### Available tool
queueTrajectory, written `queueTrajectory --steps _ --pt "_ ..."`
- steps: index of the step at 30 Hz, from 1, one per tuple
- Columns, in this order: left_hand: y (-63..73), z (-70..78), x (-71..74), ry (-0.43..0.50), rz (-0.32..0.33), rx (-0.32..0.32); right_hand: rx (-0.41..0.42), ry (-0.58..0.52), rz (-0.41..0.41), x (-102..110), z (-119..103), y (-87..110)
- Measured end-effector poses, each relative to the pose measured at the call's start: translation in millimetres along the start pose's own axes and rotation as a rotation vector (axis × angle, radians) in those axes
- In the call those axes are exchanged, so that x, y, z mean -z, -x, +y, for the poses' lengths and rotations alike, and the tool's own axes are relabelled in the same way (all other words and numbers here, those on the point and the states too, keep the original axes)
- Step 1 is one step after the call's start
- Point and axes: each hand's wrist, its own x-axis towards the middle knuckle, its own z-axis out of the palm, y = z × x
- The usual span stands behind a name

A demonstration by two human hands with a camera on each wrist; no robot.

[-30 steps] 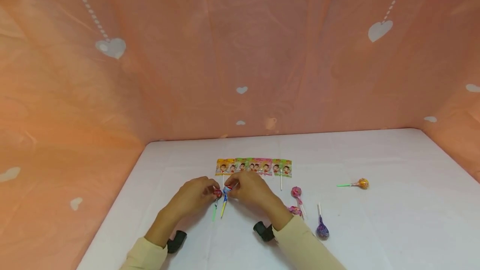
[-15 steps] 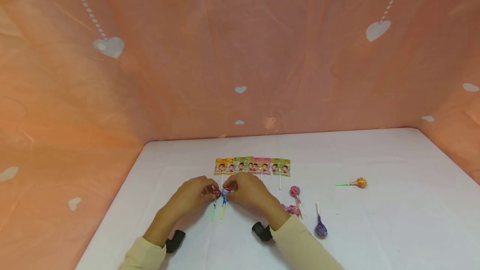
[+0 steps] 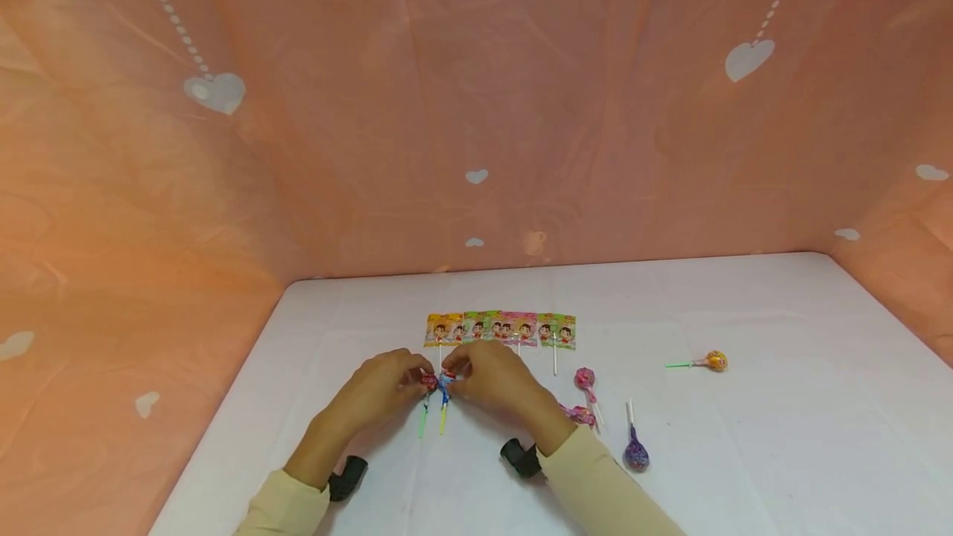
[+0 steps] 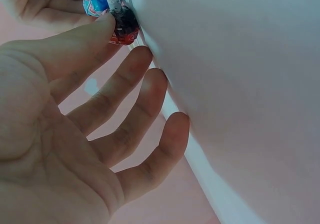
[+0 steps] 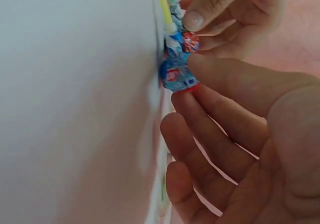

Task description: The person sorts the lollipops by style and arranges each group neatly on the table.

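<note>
My left hand (image 3: 387, 380) pinches the head of a red lollipop (image 3: 428, 382) with a green stick, between thumb and forefinger. Close beside it, my right hand (image 3: 487, 375) pinches a blue lollipop (image 3: 445, 383) on a yellow stick. Both candies lie side by side at the table surface, their sticks pointing toward me. In the right wrist view the blue wrapper (image 5: 179, 76) sits against the thumb, with the red lollipop (image 5: 190, 42) just behind. The left wrist view shows the red lollipop (image 4: 126, 31) at the thumb tip, and the other fingers of that hand spread with their tips near the table.
Behind the hands runs a row of flat-packed lollipops (image 3: 514, 329). To the right lie a pink lollipop (image 3: 585, 379), another pink one (image 3: 581, 415) partly behind the right forearm, a purple lollipop (image 3: 636, 455) and an orange lollipop (image 3: 716, 361). A patterned orange cloth (image 3: 476, 106) hangs behind the table.
The blue lollipop has come slightly nearer the red one, its yellow stick turning straighter toward me. Both hands hold almost the same place; the head view shifted a little.
</note>
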Motion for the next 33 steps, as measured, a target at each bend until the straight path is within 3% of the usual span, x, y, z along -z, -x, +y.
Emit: queueTrajectory --steps 7,13,18,22,28,33 --pt "1.8 0.7 1.5 0.006 -0.010 0.042 0.030 -0.055 -0.041 12.8 -4.9 7.9" --pt "0.7 2.7 2.0 0.011 -0.012 0.049 0.086 -0.011 -0.017 47.7 -2.3 28.9" --pt "-0.9 3.4 -1.3 0.013 -0.013 0.053 0.088 0.046 0.051 80.7 22.5 53.8" --pt "-1.1 3.7 -2.6 0.007 -0.003 0.051 0.041 0.058 0.083 100.1 48.4 71.8" --pt "-0.4 4.1 -2.1 0.011 0.000 0.046 -0.057 0.034 0.080 113.4 75.8 89.3" --pt "0.1 3.6 -1.5 0.010 0.003 0.017 -0.080 0.008 0.063 114.6 88.1 93.4"
